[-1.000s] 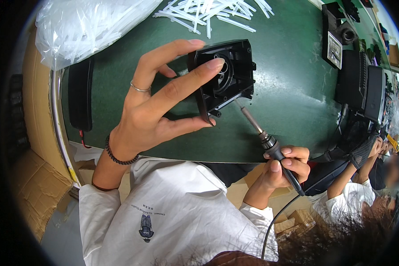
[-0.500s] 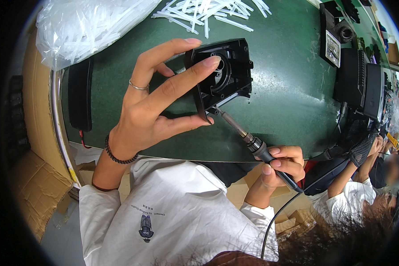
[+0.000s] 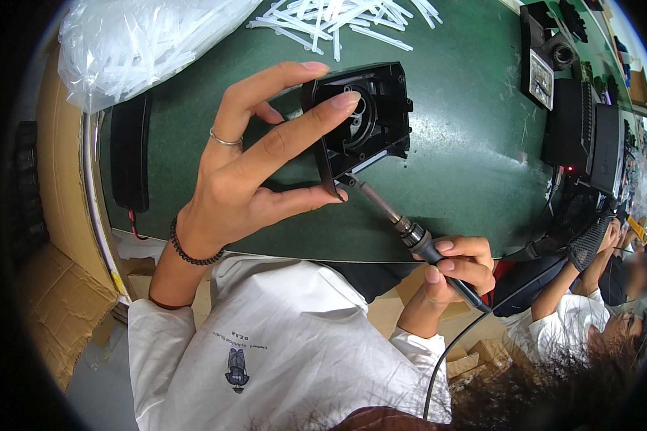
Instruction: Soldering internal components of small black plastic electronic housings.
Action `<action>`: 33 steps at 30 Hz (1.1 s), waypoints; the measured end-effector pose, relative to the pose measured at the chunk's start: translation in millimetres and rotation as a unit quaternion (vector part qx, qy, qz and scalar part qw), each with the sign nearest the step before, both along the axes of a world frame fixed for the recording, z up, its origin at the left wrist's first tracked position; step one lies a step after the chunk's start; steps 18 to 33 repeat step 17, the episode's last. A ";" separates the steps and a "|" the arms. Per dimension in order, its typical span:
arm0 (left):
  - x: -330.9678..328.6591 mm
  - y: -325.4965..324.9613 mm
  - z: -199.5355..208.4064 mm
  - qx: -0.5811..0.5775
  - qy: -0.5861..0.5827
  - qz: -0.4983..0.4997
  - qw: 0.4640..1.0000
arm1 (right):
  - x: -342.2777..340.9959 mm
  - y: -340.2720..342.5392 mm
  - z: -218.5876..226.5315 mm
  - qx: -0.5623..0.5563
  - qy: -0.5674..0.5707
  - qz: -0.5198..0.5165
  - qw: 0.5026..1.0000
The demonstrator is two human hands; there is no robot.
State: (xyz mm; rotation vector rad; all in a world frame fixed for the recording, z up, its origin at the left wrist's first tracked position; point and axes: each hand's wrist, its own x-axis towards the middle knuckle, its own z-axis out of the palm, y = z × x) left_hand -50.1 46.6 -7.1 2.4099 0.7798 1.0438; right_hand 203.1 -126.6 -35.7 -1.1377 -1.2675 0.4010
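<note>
My left hand (image 3: 255, 158) grips a black plastic housing (image 3: 387, 108) by its edges, tilted above the green table. One finger lies across its inside, near a round ring-shaped recess, and partly hides it. In my right hand (image 3: 459, 269) is a soldering iron (image 3: 425, 248), held like a pen by its black handle. The metal tip of the iron meets the lower corner of the housing, beside a pale strip along its lower edge. Whether the tip presses on plastic or on a small part there is too small to tell. A cable trails from the handle downward.
A clear bag (image 3: 144, 50) of white sticks lies at the far left, with several loose sticks (image 3: 338, 18) beside it. A long black case (image 3: 129, 154) rests on the left. Black boxes (image 3: 571, 129) stand at the right. Other people (image 3: 586, 309) sit at the right.
A small red light now shows on the black box at the right. Both hands, the housing and the iron stay practically where they were.
</note>
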 end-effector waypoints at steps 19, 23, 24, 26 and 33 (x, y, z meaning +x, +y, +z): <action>24.4 7.0 40.1 -0.096 -0.025 0.070 0.993 | -7.1 10.0 -11.7 0.095 0.156 -0.248 0.951; 24.4 7.0 40.1 -0.096 -0.025 0.070 0.993 | -7.1 10.0 -11.7 0.095 0.156 -0.248 0.951; 24.4 7.0 40.1 -0.096 -0.025 0.070 0.993 | -7.1 10.0 -11.7 0.095 0.156 -0.248 0.951; 24.4 7.0 40.1 -0.096 -0.025 0.070 0.993 | -7.1 10.0 -11.7 0.095 0.156 -0.248 0.951; 24.4 7.0 40.1 -0.096 -0.025 0.070 0.993 | -7.1 10.0 -11.7 0.095 0.156 -0.248 0.951</action>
